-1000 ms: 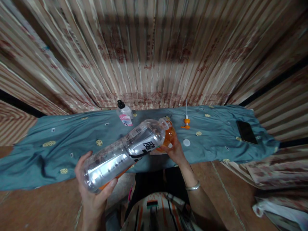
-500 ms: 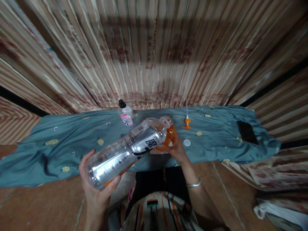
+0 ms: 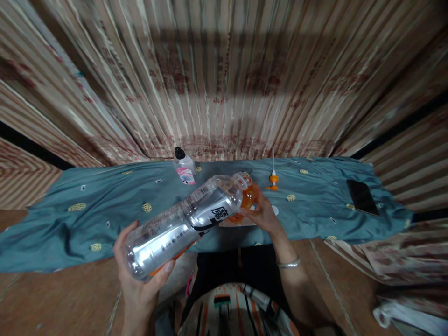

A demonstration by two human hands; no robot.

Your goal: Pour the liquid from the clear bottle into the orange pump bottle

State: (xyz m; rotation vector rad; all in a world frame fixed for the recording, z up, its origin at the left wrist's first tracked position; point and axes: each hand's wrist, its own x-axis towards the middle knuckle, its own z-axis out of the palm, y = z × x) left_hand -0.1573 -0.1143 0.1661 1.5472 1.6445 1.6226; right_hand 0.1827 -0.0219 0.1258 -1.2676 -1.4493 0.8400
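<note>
My left hand (image 3: 142, 273) is wrapped round the base of a large clear plastic bottle (image 3: 185, 224) with a silver label and black lettering. The bottle is tilted, its neck up to the right, over an orange bottle (image 3: 248, 197). My right hand (image 3: 262, 210) grips that orange bottle by its side; the large bottle hides much of it. Whether the two mouths touch I cannot tell. An orange pump head (image 3: 273, 180) with a pale tube lies beyond my right hand. Partly behind that hand is a white round cap (image 3: 275, 210).
A clear bottle with a pink label and black cap (image 3: 185, 167) stands at the back left. A black phone (image 3: 362, 196) lies on the right of the green cloth-covered table (image 3: 315, 205). A striped curtain (image 3: 224, 84) hangs behind the table.
My right hand with the orange bottle has shifted slightly right and now partly covers the white cap. The large bottle stays tilted in my left hand; the view has moved a little.
</note>
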